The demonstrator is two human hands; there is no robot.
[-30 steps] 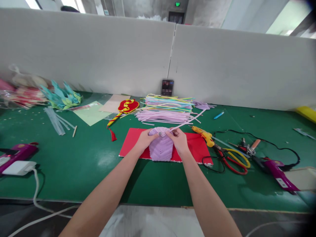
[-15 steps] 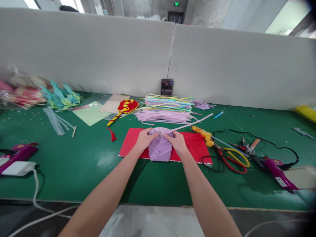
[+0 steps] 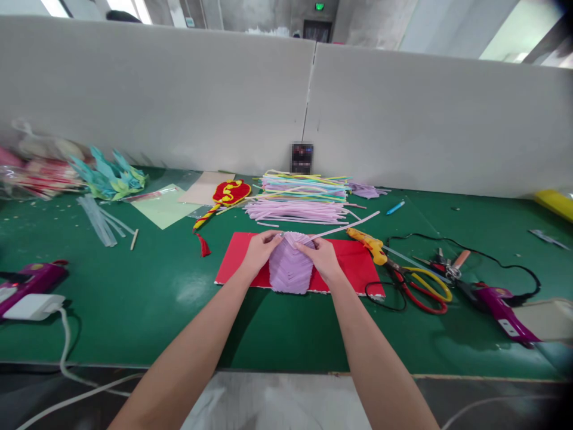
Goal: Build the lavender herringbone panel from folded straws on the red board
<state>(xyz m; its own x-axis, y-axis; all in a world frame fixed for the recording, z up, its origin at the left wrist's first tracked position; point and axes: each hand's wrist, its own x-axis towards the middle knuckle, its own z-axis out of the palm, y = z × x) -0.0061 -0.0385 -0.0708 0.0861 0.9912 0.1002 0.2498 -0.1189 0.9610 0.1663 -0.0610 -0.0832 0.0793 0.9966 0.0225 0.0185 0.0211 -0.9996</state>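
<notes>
A lilac piece made of layered pipe cleaners lies on a red sheet on the green table. My left hand presses on its upper left edge with the fingers curled onto it. My right hand pinches a long lilac pipe cleaner at the piece's top right; the strand runs out to the right over the red sheet.
A stack of coloured pipe cleaners lies behind the red sheet. A yellow glue gun, scissors, pliers and a purple glue gun lie at right. Another purple glue gun and a red-yellow ornament lie at left.
The free end of the long lilac strand has swung down toward the table. My hands have stayed on the top of the lilac piece, shifting slightly.
</notes>
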